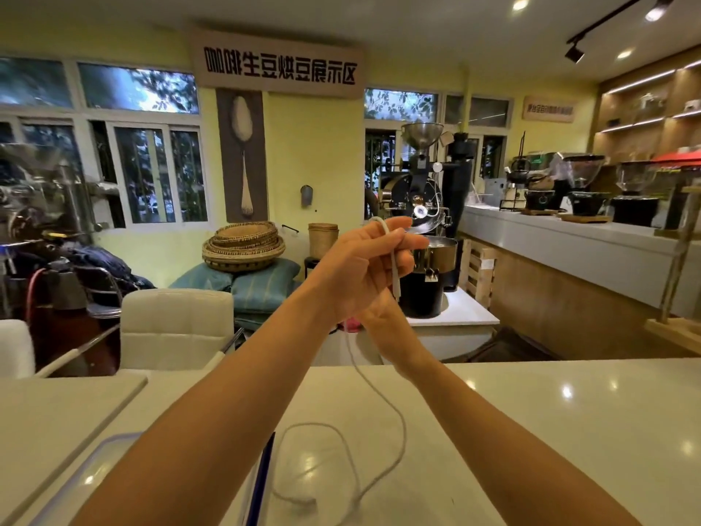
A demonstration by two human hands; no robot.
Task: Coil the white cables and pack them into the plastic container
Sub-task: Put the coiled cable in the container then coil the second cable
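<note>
White cable [394, 267] runs through the left hand [360, 267], which is raised well above the pale countertop [569, 430] with its fingers curled around the cord. One loop of it arches over the fingertips, and a short end with a plug hangs down just past the palm. The right hand [383, 324] sits directly behind and below the left one, largely hidden by it, so I cannot tell whether it grips the cable or only steadies it. Both forearms cross in front of the camera.

From the hands the cable drops in a slack line to the countertop, where it bends into a wide open loop near the front edge and ends at a small plug lying flat on the surface. Left of that loop, at the front left corner of the countertop, stands the clear plastic container [95, 472] with a blue rim, partly covered by the left forearm. Nothing of the cable lies inside what shows of it.

Beyond the far edge stand a cream chair [174, 324], stacked woven baskets [244, 244] and a black coffee roaster [421, 206].
</note>
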